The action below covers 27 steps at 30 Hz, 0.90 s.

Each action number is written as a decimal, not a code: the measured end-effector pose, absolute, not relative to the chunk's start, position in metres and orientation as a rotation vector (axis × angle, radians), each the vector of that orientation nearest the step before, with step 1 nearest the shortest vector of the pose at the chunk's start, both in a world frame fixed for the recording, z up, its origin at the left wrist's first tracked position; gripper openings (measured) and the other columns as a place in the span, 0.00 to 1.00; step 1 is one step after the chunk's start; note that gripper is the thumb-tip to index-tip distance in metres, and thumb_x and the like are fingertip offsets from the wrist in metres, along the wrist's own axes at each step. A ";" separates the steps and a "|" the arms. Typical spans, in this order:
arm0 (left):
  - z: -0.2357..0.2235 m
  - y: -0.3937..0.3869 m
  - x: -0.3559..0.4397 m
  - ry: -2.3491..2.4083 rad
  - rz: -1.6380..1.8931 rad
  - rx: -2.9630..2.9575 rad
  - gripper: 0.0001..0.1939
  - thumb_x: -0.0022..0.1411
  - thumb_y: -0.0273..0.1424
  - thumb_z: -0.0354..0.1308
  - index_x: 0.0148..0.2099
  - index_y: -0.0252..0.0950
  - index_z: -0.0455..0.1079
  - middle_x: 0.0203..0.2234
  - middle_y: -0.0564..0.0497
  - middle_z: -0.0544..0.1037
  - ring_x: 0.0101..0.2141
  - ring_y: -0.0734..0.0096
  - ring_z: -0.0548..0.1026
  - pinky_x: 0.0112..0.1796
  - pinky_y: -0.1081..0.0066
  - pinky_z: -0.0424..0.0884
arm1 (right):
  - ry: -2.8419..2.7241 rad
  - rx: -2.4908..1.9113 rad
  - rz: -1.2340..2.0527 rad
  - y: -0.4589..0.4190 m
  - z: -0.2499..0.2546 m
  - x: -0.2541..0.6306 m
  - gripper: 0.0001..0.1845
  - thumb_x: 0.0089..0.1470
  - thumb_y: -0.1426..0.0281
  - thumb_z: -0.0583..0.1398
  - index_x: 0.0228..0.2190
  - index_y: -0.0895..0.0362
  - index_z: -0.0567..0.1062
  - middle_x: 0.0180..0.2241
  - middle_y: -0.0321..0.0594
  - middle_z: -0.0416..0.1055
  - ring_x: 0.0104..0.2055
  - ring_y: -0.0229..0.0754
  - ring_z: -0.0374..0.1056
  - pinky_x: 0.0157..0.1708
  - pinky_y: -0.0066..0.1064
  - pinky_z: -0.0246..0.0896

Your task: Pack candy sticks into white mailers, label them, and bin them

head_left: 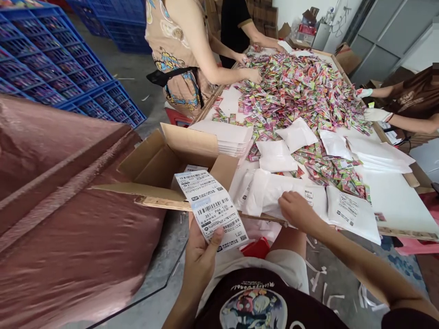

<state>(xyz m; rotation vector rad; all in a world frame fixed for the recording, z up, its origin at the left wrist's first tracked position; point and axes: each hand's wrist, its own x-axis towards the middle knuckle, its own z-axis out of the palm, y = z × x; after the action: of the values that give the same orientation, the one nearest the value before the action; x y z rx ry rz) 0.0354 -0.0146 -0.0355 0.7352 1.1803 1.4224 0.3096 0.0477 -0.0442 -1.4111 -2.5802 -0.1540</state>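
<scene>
The left hand (pixel 199 249) pinches a shipping-label strip (pixel 219 212) by its lower end between thumb and fingers; the strip leans toward 12 o'clock, in front of an open cardboard carton (pixel 142 164). The right hand (pixel 297 210), at 2 o'clock from it, rests on a white mailer bag (pixel 270 189); whether its curled fingers grip, I cannot tell. A loosened pinch could drop the strip; a push toward 6 o'clock could tip the bag off the counter (pixel 399 194). Colourful small packets (pixel 298 91) heap the counter at 1 o'clock; blue plastic crates (pixel 51 52) stand at 10, brown sheeting (pixel 68 210) at 9.
</scene>
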 end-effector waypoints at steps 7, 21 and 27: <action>-0.041 -0.021 0.036 1.142 1.241 0.923 0.11 0.50 0.33 0.71 0.39 0.38 0.82 0.38 0.46 0.85 0.46 0.48 0.79 0.51 0.57 0.72 | -2.426 -1.237 0.516 0.027 -0.009 0.277 0.23 0.56 0.61 0.65 0.50 0.58 0.69 0.43 0.46 0.73 0.45 0.47 0.67 0.45 0.40 0.62; -0.019 -0.006 0.043 1.084 1.247 0.313 0.23 0.53 0.40 0.66 0.47 0.30 0.77 0.42 0.40 0.84 0.52 0.45 0.76 0.53 0.54 0.72 | -2.230 -0.803 0.465 -0.004 0.002 0.218 0.09 0.64 0.70 0.55 0.38 0.51 0.76 0.34 0.40 0.72 0.38 0.42 0.68 0.38 0.35 0.64; -0.017 0.004 0.021 1.383 1.525 0.184 0.15 0.63 0.31 0.57 0.51 0.36 0.75 0.44 0.48 0.83 0.60 0.57 0.69 0.59 0.62 0.66 | -1.458 -0.960 0.373 0.045 0.047 0.283 0.06 0.64 0.63 0.55 0.35 0.52 0.68 0.30 0.36 0.65 0.33 0.40 0.64 0.35 0.33 0.62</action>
<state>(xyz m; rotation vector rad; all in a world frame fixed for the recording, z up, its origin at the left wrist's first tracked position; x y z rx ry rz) 0.0209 0.0042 -0.0168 0.1841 1.3835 1.5254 0.2833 0.0446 0.0471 -0.9599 -1.4579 0.3726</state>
